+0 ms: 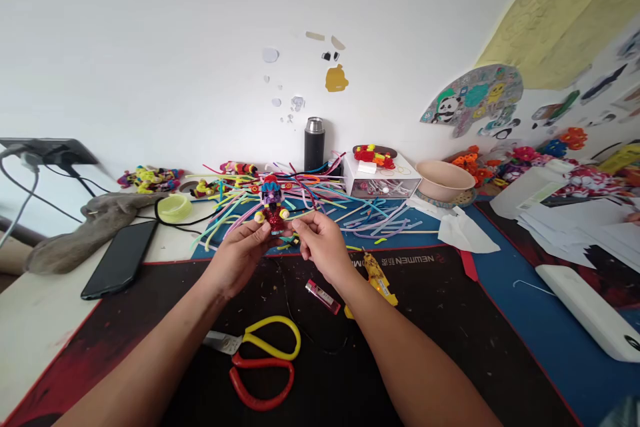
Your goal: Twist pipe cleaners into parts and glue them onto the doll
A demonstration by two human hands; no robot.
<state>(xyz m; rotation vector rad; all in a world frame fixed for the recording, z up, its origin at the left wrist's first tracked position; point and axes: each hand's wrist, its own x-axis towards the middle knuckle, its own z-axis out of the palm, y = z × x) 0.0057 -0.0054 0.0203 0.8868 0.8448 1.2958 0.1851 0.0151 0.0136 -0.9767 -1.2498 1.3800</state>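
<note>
A small doll (273, 217) with a red sparkly body, yellow ball hands and a blue, purple and red head stands upright between my hands. My left hand (243, 250) is closed around its lower left side, thumb in front. My right hand (323, 247) is on the doll's right, with thumb and forefinger pinched together close to its base. What that pinch holds is too small to make out. On the dark mat below lie scissors (239, 355) with one yellow and one red handle, and a pink lighter (323, 297). A yellow glue gun (379, 277) is partly behind my right forearm.
Colourful pipe cleaners (235, 207) spread behind my hands. A black thermos (314, 147), a white box (383, 177) and a beige bowl (445, 180) stand along the wall. A phone (120, 260) lies left; a white power bank (585, 310) lies right.
</note>
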